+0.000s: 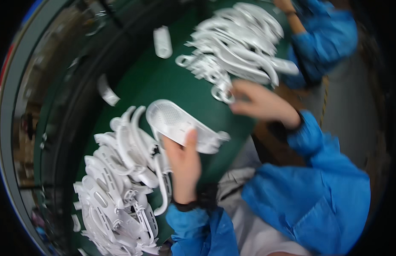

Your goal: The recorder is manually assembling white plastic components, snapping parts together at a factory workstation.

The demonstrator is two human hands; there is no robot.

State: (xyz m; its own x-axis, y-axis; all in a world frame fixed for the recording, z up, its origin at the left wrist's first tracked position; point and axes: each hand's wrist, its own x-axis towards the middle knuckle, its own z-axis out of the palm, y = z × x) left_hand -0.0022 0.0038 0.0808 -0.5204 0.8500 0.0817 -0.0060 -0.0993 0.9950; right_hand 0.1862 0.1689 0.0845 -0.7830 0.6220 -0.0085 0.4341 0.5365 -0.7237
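Note:
My left hand (184, 168) is closed around a long white plastic shell (172, 121) with a rounded, perforated end and a narrower end with small tabs. Its thumb lies on the upper face, and the shell is tilted above the green table. My right hand (264, 102) is at the near edge of a cluster of small white ring-ended plastic parts (213, 70). Its fingertips are beside the nearest ring (223, 94). Motion blur hides whether they grip it.
Curved white plastic parts form a heap (117, 187) on the left and another pile (240, 38) at the far side. Loose white pieces (163, 42) lie on the green table (163, 79). A co-worker's blue sleeve (326, 34) is at the far right. A dark raised border runs along the left.

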